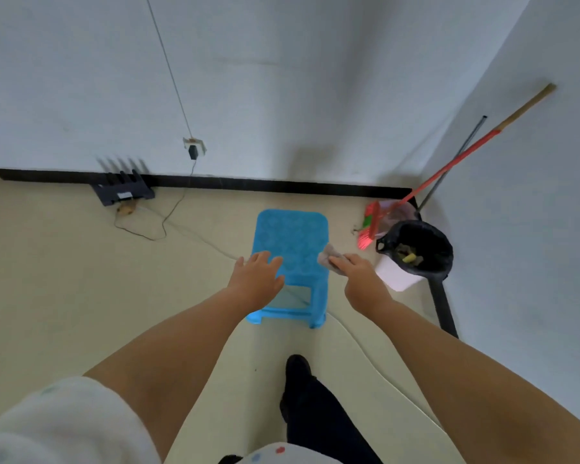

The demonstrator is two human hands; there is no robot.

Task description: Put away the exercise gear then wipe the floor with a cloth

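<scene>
A blue plastic stool (293, 239) stands on the cream floor (64, 279) in front of me. My left hand (258, 279) reaches over the stool's near left corner, fingers spread, holding nothing. My right hand (359, 276) is at the stool's right edge, closed on a small grey cloth (329, 257) that pokes out past the fingers. I cannot tell whether the left hand touches the seat.
A white bin with a black bag (416, 252) stands right of the stool. A red broom (449, 169) and dark pole lean in the corner. A black router (123, 190) sits by the skirting, with cables (154, 229) trailing across the floor. My dark-clad leg (310, 396) is below.
</scene>
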